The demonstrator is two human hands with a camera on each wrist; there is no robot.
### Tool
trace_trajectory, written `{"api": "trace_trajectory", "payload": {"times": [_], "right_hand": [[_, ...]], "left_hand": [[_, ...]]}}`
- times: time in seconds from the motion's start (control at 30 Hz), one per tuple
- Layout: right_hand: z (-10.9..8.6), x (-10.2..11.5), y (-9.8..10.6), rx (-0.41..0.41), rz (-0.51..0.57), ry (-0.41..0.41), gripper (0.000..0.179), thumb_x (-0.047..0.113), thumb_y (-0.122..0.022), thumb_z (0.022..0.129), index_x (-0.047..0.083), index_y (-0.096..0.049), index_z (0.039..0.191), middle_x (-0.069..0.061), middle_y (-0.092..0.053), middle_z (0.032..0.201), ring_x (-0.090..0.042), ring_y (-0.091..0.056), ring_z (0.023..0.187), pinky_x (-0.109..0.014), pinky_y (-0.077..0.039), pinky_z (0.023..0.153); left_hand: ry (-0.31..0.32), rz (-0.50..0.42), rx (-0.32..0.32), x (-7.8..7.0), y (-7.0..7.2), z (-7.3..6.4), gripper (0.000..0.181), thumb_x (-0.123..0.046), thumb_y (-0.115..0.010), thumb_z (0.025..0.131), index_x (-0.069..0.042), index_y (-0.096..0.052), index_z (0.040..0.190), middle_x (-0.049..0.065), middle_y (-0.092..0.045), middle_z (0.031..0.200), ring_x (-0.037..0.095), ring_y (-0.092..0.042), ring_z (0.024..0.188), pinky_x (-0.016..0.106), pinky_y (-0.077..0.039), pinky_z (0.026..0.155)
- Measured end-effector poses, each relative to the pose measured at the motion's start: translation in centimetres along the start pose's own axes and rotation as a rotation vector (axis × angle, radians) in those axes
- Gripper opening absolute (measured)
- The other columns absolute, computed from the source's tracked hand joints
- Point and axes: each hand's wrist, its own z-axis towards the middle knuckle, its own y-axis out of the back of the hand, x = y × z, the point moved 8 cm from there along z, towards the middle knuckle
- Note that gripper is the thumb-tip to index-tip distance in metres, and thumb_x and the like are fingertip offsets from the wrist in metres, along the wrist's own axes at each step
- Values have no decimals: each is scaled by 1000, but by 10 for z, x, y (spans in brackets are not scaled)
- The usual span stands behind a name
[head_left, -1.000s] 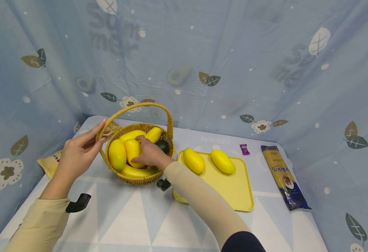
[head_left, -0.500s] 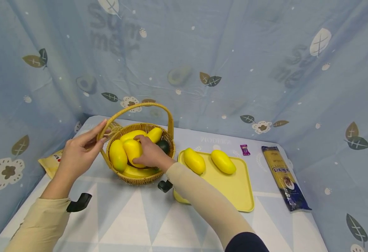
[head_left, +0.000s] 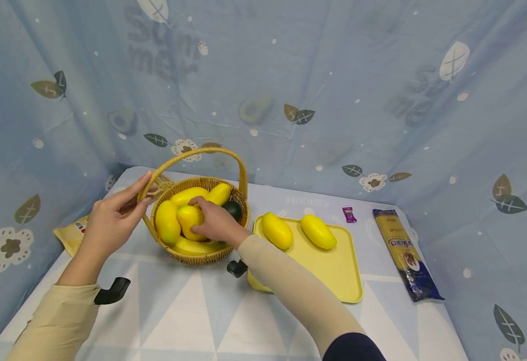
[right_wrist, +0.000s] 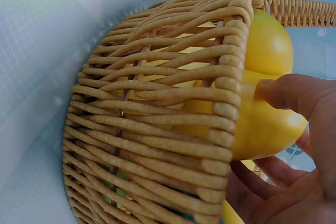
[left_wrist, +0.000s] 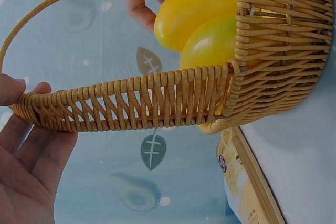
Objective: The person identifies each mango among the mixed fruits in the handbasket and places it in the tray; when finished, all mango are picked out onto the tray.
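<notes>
In the head view, my left hand (head_left: pixel 114 215) pinches the left side of the arched handle (head_left: pixel 191 153) of a wicker basket (head_left: pixel 200 259). The left wrist view shows thumb and fingers on either side of that handle (left_wrist: pixel 131 100). My right hand (head_left: pixel 218 220) reaches into the basket and grips a yellow mango (head_left: pixel 188 220), thumb on one side and fingers on the other. Another mango (head_left: pixel 167 223) leans against it on the left. Around them in the basket lie a banana (head_left: pixel 195 246), other yellow fruits (head_left: pixel 190 195) and a dark green fruit (head_left: pixel 233 209).
Right of the basket, two mangoes (head_left: pixel 277 230) (head_left: pixel 319 231) lie on a yellow tray (head_left: pixel 331 273). Farther right are a small purple candy (head_left: pixel 349 214) and a gold-and-blue pasta packet (head_left: pixel 405 255). A yellow packet (head_left: pixel 71 235) lies behind my left arm. Patterned curtains enclose the table.
The mango under my right hand has shifted and tilted in the basket, its top end now lower. My left hand stays on the handle, and the basket has not moved.
</notes>
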Motion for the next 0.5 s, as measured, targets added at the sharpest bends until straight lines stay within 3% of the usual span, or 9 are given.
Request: {"api": "trace_trajectory", "payload": {"times": [0.1, 0.3, 0.5], "right_hand": [[-1, -1, 0, -4, 9, 6, 63, 33, -76, 93, 24, -44, 146, -2, -58, 138, -12, -57, 111, -26, -51, 95], [-5, 0, 4, -38, 24, 12, 63, 35, -76, 91, 28, -44, 145, -5, -50, 133, -16, -57, 96, -27, -53, 85], [-12, 2, 13, -80, 9, 30, 65, 40, -71, 94, 31, -42, 151, -8, -49, 131, -17, -57, 92, -30, -53, 76]], "left_hand": [[-8, 2, 4, 0, 0, 0, 76, 10, -68, 92, -32, -48, 152, 15, -71, 123, -20, -53, 106, 2, -44, 85], [-3, 14, 9, 0, 0, -1, 76, 9, -68, 92, -32, -48, 153, 16, -71, 122, -21, -52, 106, 1, -43, 85], [11, -5, 4, -1, 1, 0, 75, 8, -69, 92, -33, -49, 152, 16, -71, 123, -21, -52, 105, 1, -43, 84]]}}
